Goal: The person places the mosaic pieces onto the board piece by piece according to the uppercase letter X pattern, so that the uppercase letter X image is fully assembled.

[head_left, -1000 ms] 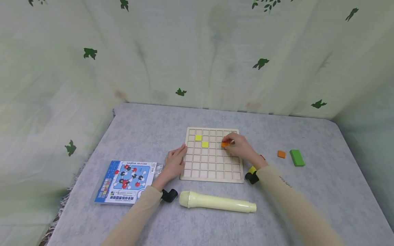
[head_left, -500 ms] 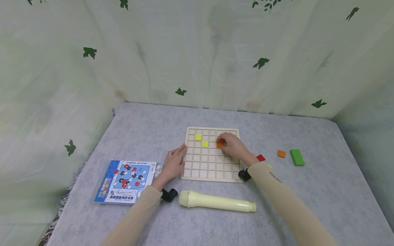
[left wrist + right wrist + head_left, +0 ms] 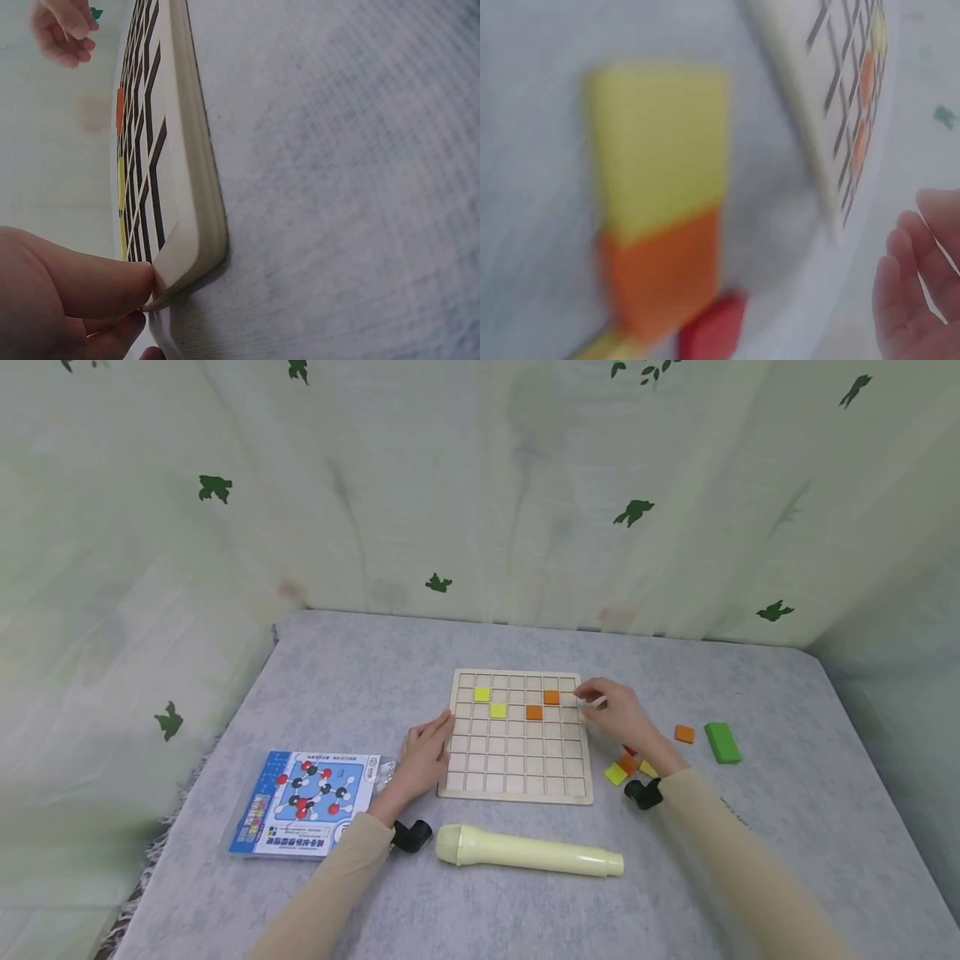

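Observation:
A wooden grid board (image 3: 515, 765) lies flat, bearing two yellow tiles, one a yellow tile (image 3: 482, 694), and two orange ones, an orange tile (image 3: 534, 712) and another orange tile (image 3: 552, 697). My left hand (image 3: 424, 760) rests at the board's left edge, thumb and fingertips touching it. Just past the right edge hovers my right hand (image 3: 618, 714), fingers slightly bent; the right wrist view shows nothing held. Below it on the table lie a yellow tile (image 3: 660, 150), an orange tile (image 3: 667, 274), a red tile (image 3: 712, 326) and another yellow tile, partly cut off.
A pale yellow microphone-shaped object (image 3: 528, 852) lies in front of the board. At left is a blue-and-white packet (image 3: 318, 802) with a molecule picture. Farther right lie a loose orange tile (image 3: 684, 733) and a green block (image 3: 722, 743). A leaf-patterned curtain stands behind.
My right hand set the orange tile down on the board, let go and moved right past the board's edge. The loose tiles beside the board came into view. My left hand stayed put.

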Demonstrator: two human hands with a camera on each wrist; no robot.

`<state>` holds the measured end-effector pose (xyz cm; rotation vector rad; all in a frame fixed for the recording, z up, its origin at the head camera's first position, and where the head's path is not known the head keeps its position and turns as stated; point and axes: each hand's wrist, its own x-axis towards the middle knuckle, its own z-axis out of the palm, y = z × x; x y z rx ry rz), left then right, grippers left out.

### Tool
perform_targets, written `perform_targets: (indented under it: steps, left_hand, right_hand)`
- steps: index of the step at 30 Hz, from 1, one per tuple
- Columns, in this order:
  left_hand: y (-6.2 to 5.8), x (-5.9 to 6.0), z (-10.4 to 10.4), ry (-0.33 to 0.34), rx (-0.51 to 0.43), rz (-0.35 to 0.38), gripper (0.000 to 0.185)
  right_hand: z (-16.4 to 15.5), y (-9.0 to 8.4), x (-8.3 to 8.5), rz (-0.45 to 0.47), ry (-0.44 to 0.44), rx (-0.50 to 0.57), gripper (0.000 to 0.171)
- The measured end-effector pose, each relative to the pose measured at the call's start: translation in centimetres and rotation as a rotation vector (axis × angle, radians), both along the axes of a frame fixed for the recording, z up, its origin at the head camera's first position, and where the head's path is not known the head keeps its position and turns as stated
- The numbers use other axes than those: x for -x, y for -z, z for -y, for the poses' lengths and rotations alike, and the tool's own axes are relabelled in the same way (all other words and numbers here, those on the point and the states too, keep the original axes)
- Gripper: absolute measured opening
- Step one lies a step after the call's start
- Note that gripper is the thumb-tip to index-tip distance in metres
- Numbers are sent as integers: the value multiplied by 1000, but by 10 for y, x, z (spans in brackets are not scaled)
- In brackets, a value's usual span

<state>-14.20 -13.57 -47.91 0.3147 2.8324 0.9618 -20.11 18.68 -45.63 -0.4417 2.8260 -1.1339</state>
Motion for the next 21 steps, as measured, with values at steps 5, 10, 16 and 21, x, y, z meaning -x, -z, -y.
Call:
perform_targets:
  steps: [5, 10, 16, 21]
  left_hand:
    - [-2, -1, 0, 8, -6, -5, 55]
    - [-1, -1, 0, 9, -8, -10, 55]
    - [-2, 0, 0, 2, -2, -7, 55]
    - [-1, 0, 0, -3, -1, 1, 56]
  right_hand:
    - [-42, 3, -11, 2, 53, -27, 24]
    - [-69, 8, -26, 66, 32, -71, 25]
    - [-74, 16, -35, 111, 16, -139, 27]
    - [-66, 17, -33, 122, 22, -190, 29]
